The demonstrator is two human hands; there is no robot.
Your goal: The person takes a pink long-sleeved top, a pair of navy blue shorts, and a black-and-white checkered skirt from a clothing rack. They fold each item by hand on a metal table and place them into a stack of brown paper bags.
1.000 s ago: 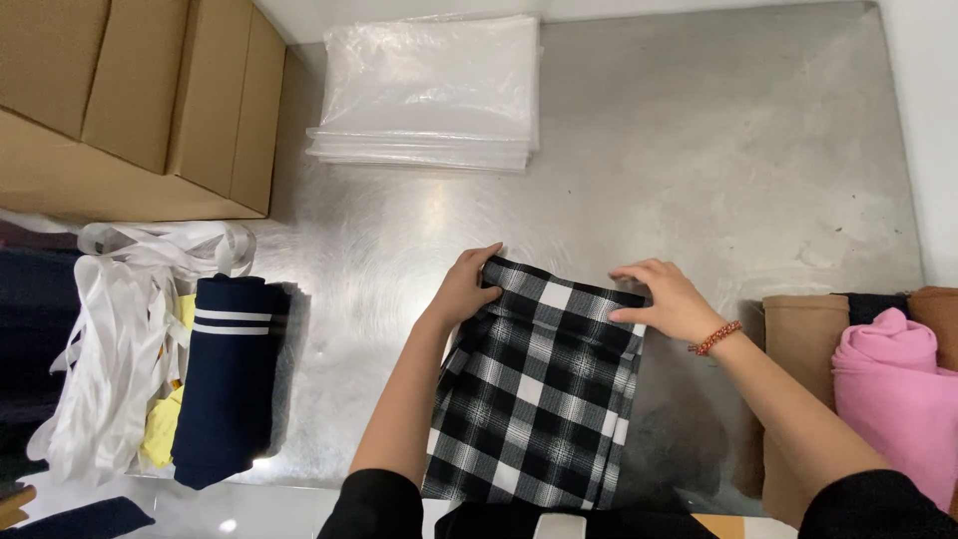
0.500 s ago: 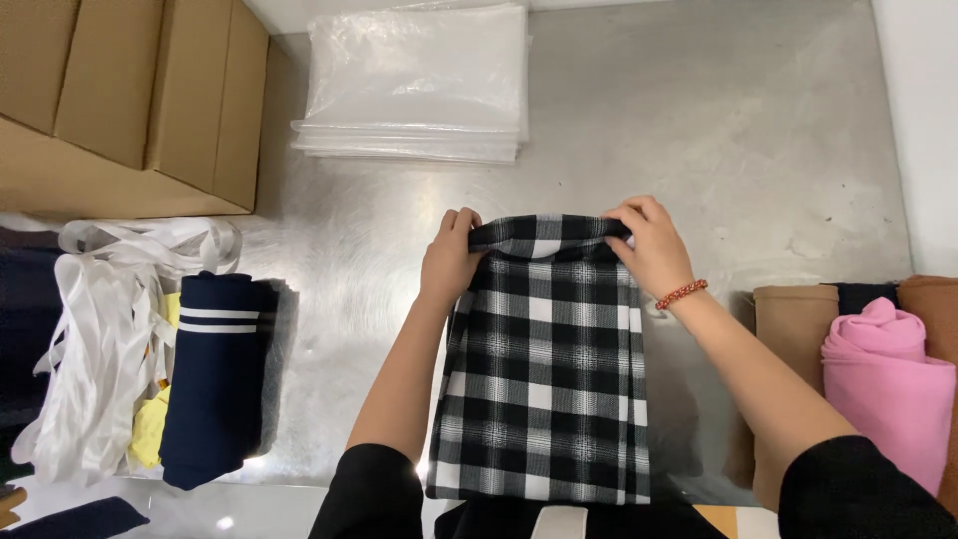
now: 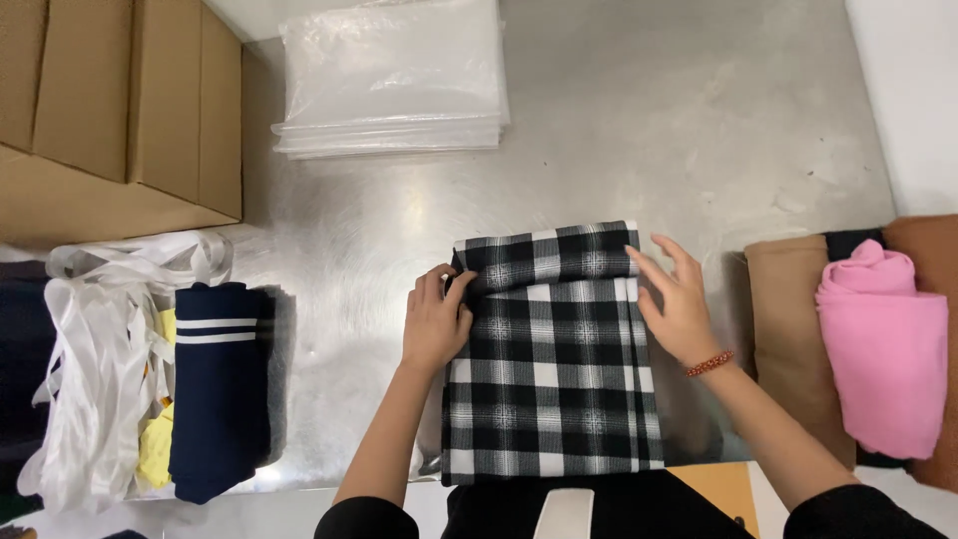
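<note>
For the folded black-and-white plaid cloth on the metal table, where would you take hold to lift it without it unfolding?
Probably by the two long side edges of the plaid cloth, coming in from left and right together. It lies flat in a tall rectangle, with a folded band across its far end. The left hand and right hand already rest at those edges, near that band.

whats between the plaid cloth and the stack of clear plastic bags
In the head view, only bare metal table lies between the folded black-and-white plaid cloth and the stack of clear plastic bags; nothing sits on that stretch.
</note>
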